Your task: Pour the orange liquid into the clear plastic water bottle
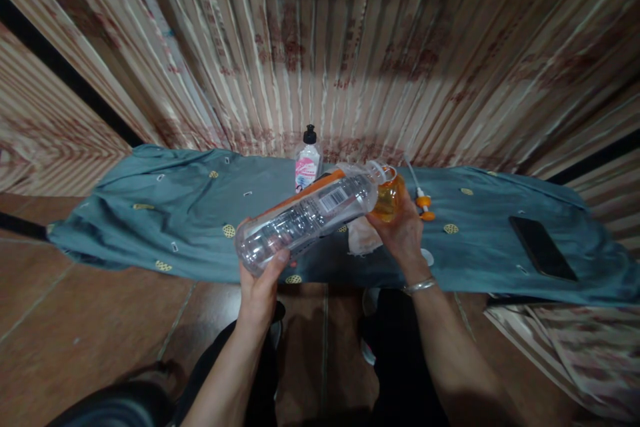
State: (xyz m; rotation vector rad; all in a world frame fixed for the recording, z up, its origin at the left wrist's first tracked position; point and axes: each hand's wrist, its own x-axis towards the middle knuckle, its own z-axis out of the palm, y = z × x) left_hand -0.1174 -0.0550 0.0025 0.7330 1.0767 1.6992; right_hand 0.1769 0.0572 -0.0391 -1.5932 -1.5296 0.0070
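A large clear bottle (305, 217) with a barcode label lies tilted in the air, its base at the left and its mouth at the upper right. My left hand (263, 287) grips it near the base. My right hand (403, 233), with a silver bangle at the wrist, holds an orange bottle (391, 199). The clear bottle's mouth is at the top of the orange bottle; whether they touch is unclear. Just right of that lies a pump head (424, 203) with an orange collar and a clear tube.
On the teal cloth (190, 213) stand a black-capped bottle (308, 163) behind the clear bottle, a crumpled white piece (363, 238) and a white round cap (427, 257). A black phone (543, 247) lies at the right. Pleated curtain (320, 47) hangs behind.
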